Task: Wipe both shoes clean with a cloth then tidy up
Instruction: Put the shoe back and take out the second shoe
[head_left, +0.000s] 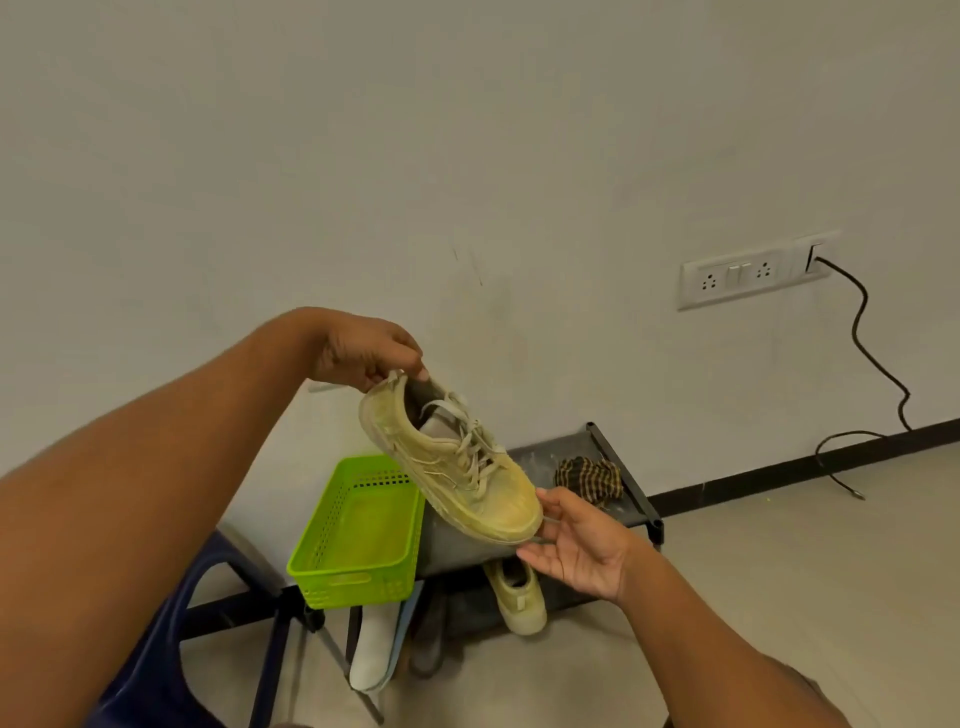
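Note:
A dusty cream sneaker (452, 462) with loose laces hangs tilted in the air, toe pointing down to the right. My left hand (363, 353) pinches its heel collar from above. My right hand (582, 540) cups the toe and sole from below, fingers spread. The second sneaker (519, 597) stands on the lower shelf of the rack, toe toward me. A crumpled dark checked cloth (589, 475) lies on the rack's top shelf, to the right of the held shoe.
A lime green plastic basket (322, 566) sits on the left of the dark shoe rack (647, 504). Other footwear (371, 654) stands below. A blue chair (171, 623) is at lower left. A black cable (878, 364) runs from a wall socket to the floor.

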